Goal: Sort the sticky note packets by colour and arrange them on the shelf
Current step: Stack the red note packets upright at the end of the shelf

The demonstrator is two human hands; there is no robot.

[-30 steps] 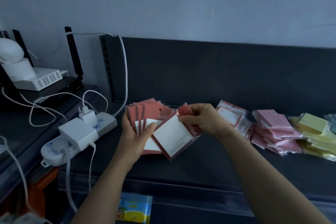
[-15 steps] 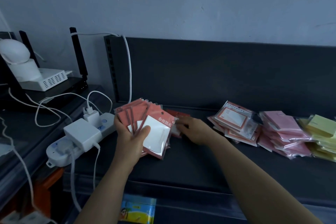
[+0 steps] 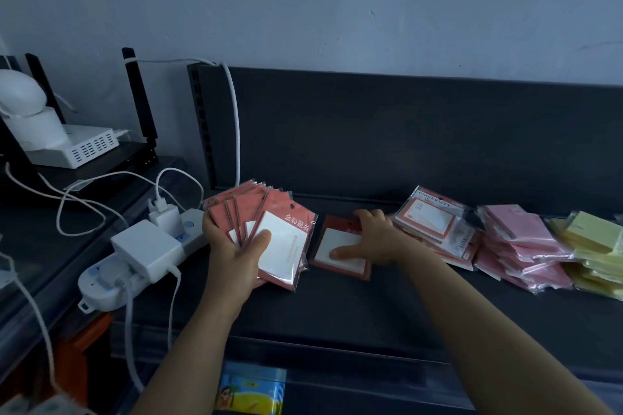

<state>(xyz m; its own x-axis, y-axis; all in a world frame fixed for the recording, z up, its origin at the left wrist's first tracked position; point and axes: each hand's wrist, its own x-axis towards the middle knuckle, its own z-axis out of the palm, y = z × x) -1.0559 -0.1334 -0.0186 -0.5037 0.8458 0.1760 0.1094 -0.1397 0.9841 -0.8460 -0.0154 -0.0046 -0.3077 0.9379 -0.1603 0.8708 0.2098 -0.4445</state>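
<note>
Head view: sorting on the shelf.
My left hand clamps a packet fan; my right hand, fingers straight, presses 1 packet.

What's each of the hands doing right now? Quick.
Left hand: closed, holding a fan of red packets.
Right hand: open, pressing one red packet onto the shelf.

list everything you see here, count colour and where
fanned red packets: several, red, in the left hand
single red packet: one, red, flat on the shelf
university packets: one pile, red and white, right of it
pink packets: one pile, pink, further right
yellow packets: one pile, yellow, far right
shelf: one, dark grey, under the piles
power strip: one, white, left of shelf
left hand: one, grips the fan
right hand: one, rests on the single packet
</note>
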